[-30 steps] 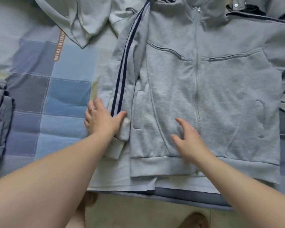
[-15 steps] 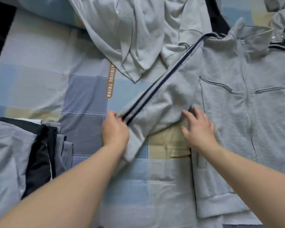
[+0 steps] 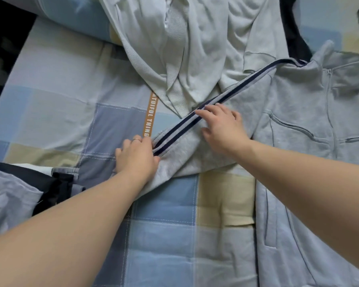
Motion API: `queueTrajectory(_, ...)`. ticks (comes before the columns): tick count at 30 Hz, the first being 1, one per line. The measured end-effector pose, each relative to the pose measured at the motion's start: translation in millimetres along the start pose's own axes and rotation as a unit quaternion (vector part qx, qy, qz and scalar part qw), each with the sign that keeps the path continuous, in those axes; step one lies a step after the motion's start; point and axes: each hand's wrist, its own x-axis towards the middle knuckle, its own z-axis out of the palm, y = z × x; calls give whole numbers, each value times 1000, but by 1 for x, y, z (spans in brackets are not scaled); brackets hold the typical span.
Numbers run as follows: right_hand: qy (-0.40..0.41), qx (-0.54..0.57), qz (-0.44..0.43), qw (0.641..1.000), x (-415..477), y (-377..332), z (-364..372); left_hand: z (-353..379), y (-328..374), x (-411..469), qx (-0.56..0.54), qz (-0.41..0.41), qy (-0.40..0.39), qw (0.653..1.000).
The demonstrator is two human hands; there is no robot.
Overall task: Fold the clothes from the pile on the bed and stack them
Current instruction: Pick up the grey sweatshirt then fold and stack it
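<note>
free: quilt (image 3: pixel 164 235) below sleeve (image 3: pixel 184 154); blocked: pale shirts (image 3: pixel 195 48) above; folded stack (image 3: pixel 8 193) left

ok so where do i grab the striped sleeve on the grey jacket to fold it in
Take the sleeve at its cuff end, coming from the outer left side, where the left hand grips it. It lies stretched diagonally away from the grey jacket, so the cuff is its free end; the right hand presses flat mid-sleeve.

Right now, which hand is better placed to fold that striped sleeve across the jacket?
Left, probably: the left hand holds the sleeve near its cuff end, while the right hand lies flat mid-sleeve.
</note>
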Motion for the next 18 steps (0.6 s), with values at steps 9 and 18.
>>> queueTrajectory(9,-40,-88,-10,995,34,-17,6,-29,-24,20,-150,54,43,986)
queueTrajectory(18,89,-67,-19,994,73,-63,-49,-99,-57,60,-315,8,63,947)
